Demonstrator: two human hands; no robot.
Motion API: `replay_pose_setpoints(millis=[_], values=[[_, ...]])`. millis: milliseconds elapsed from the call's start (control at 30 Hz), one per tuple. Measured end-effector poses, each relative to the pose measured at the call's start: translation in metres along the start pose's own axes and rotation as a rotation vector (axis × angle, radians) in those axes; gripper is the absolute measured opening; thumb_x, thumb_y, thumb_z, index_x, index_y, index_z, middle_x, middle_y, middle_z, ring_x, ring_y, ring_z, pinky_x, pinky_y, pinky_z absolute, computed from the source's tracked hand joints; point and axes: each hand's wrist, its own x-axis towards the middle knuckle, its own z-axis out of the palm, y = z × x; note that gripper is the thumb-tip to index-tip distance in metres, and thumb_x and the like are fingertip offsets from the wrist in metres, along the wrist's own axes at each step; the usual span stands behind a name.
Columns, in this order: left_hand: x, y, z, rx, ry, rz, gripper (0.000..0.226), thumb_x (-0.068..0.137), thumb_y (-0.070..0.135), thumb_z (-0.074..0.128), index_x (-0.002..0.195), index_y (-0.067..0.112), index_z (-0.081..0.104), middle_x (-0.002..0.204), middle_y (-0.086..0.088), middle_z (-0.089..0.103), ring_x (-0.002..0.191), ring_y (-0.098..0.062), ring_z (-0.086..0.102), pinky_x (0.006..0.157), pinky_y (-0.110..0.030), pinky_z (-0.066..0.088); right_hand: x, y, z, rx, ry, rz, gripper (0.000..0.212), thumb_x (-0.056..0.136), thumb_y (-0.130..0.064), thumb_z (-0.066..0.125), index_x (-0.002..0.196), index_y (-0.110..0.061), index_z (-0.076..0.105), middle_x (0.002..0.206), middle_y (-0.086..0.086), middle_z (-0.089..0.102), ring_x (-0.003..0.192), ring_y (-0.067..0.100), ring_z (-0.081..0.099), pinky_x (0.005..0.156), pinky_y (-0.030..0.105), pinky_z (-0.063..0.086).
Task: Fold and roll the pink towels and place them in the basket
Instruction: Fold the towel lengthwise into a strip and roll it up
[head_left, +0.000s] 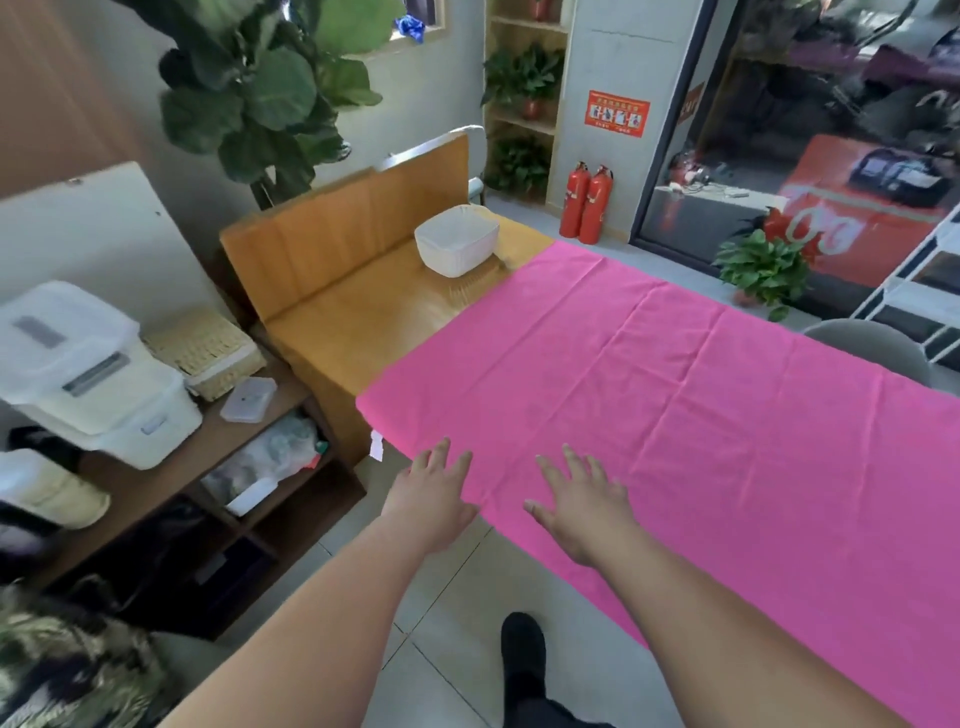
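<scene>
Grips both released, fingers spread: left grip (431, 499) at the near edge of the pink towel (675, 389), right grip (582, 506) over it. I'd say it runs long off rightward.

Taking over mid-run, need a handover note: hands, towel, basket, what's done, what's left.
Left hand: open, fingers straight, at the near edge of the bright pink cloth towel.
Right hand: open, fingers spread over the towel; contact unclear.
Towel: spread flat and unfolded on the wooden table.
White plastic basket: on the table beyond the towel's far corner, with no towel visible in it.
Done: nothing folded yet.
Left: fold, roll, place in basket.
</scene>
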Motion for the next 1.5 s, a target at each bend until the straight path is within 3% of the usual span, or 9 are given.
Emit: replay_pose_setpoints(millis=[300,700,933,1133,1233,1400,1500], values=[[0.068,-0.088,-0.013,0.021,-0.040,-0.056,0.084,0.103,0.060,0.052,0.167,0.027,0.008,0.175,-0.010,0.004,0.159,-0.036,0.013,0.121,-0.052,0.037,0.122,-0.066,-0.015,-0.005,-0.074,-0.080,0.081,0.103,-0.071,0.032,0.167,-0.037,-0.003,0.176,0.006,-0.011,0.162,0.036,-0.002,0.127,0.064,0.015],[0.224,-0.160,-0.073,0.062,-0.092,0.055,0.084,0.102,0.053,0.058,0.167,0.028,0.011,0.176,-0.008,-0.001,0.160,-0.036,0.010,0.127,-0.055,0.026,0.276,-0.112,-0.059,0.105,-0.100,-0.022,0.079,0.103,-0.069,0.038,0.167,-0.035,0.005,0.176,0.006,-0.003,0.161,0.036,0.004,0.124,0.064,0.024],[0.305,-0.154,-0.082,0.140,-0.119,0.285,0.079,0.102,0.054,0.057,0.165,0.025,0.019,0.175,-0.009,0.008,0.160,-0.034,0.013,0.123,-0.051,0.030,0.294,-0.096,-0.056,0.180,-0.101,0.146,0.080,0.104,-0.065,0.039,0.167,-0.035,0.001,0.176,0.007,-0.002,0.161,0.037,0.005,0.125,0.062,0.023],[0.387,-0.142,-0.093,0.213,-0.103,0.580,0.079,0.103,0.051,0.054,0.167,0.022,0.018,0.176,-0.006,0.009,0.162,-0.029,0.012,0.128,-0.049,0.022,0.315,-0.099,-0.056,0.232,-0.114,0.348,0.081,0.104,-0.067,0.037,0.167,-0.036,-0.002,0.176,0.006,-0.013,0.161,0.038,-0.002,0.128,0.060,0.014],[0.412,-0.164,-0.092,0.258,-0.099,0.674,0.073,0.102,0.053,0.049,0.164,0.023,0.027,0.174,-0.003,0.019,0.158,-0.025,0.023,0.127,-0.047,0.021,0.325,-0.117,-0.051,0.262,-0.097,0.436,0.078,0.104,-0.068,0.034,0.167,-0.036,0.001,0.176,0.005,-0.012,0.161,0.039,-0.002,0.129,0.056,0.011],[0.443,-0.189,-0.095,0.247,0.024,0.850,0.056,0.098,0.048,0.035,0.147,0.021,0.045,0.152,-0.001,0.049,0.136,-0.026,0.048,0.112,-0.044,0.038,0.342,-0.150,-0.042,0.315,0.035,0.590,0.074,0.104,-0.067,0.035,0.167,-0.037,0.011,0.176,0.003,-0.009,0.161,0.037,-0.002,0.128,0.054,0.014],[0.472,-0.182,-0.102,0.213,0.071,0.908,0.060,0.100,0.045,0.041,0.155,0.020,0.041,0.164,-0.007,0.038,0.148,-0.031,0.038,0.118,-0.047,0.035,0.347,-0.168,-0.037,0.316,0.067,0.607,0.075,0.101,-0.067,0.035,0.167,-0.037,0.016,0.177,0.005,-0.004,0.161,0.037,0.002,0.129,0.055,0.015]])
